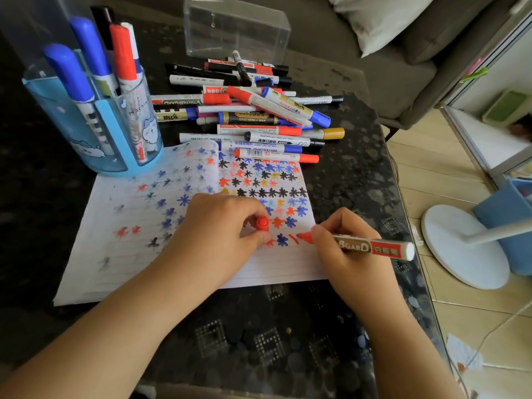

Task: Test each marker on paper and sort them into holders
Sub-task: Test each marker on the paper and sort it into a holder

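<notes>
Both forearms reached in from the near edge over the dark speckled table (359,180). Left hand (218,226) lay knuckles-up on the paper (273,269), its curled fingers pinching a red cap (262,223). Right hand (349,249) gripped a red marker (371,246) in a writing hold, barrel slanting out to the right, tip touching the paper beside a short red stroke (293,239).

Lined white sheets were covered in red, blue, black and yellow star marks; bare paper remained along the near margin below both hands. Right of the sheet only a narrow strip of table ran before its edge.

Beyond the paper lay a loose pile (250,110) of plastic markers, crossing one another. A round blue translucent holder (95,133) stood at the far left, touching the sheet's corner, with blue, red and black markers upright inside. A clear box (236,27) sat behind the pile.
</notes>
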